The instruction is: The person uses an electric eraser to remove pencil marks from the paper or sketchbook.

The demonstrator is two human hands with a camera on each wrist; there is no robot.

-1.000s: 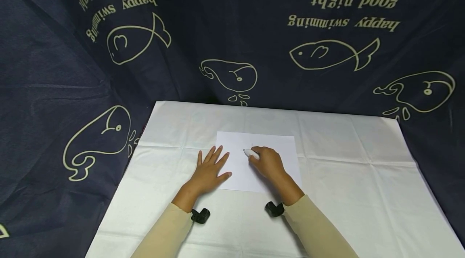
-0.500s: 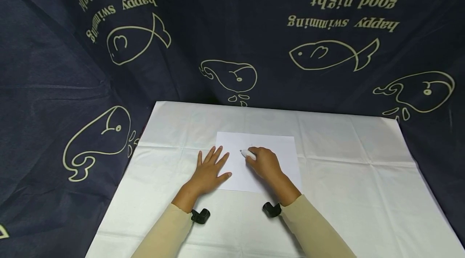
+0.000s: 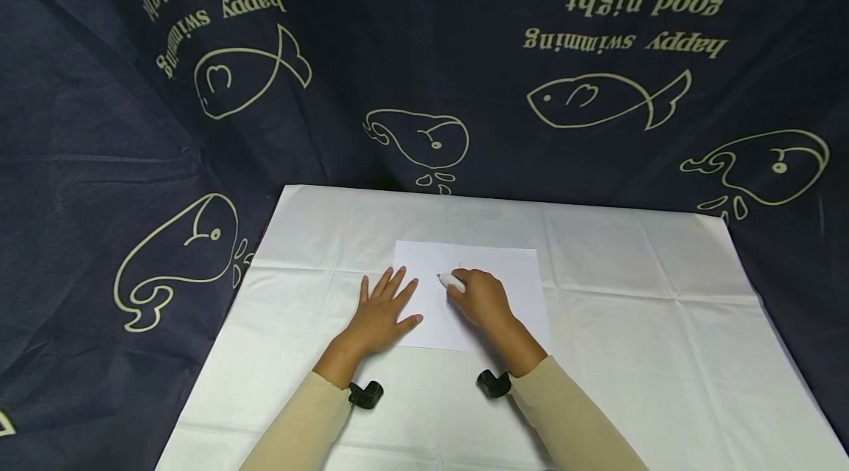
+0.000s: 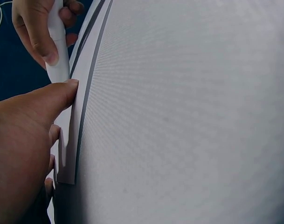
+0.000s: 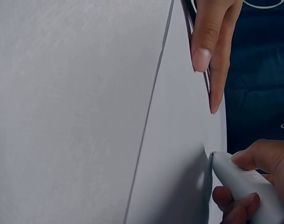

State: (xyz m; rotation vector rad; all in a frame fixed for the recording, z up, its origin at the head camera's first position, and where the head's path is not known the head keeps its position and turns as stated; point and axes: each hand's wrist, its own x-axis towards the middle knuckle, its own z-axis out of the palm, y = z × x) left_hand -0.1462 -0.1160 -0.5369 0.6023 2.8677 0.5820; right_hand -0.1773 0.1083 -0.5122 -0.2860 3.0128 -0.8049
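A sheet of white paper (image 3: 514,268) lies on the table. My left hand (image 3: 376,318) rests on its left edge, fingers spread. Further right, over the sheet, my right hand (image 3: 484,301) grips a thick white pen (image 3: 452,282). The pen's small dark tip points left and meets or nearly meets the paper; its rear is hidden in the palm. In the right wrist view the thumb and curled fingers hold the pen (image 5: 239,182). A faint short mark shows on the paper just beyond the right hand.
A creased white cloth (image 3: 630,309) covers the table. Behind it and to the left hangs a dark blue curtain (image 3: 411,51) printed with fish, whales and lettering. Black wrist cameras (image 3: 366,395) sit on both cuffs.
My right hand has slid a little to the left across the paper with the pen, mostly in the first half second. The left hand has stayed where it was.
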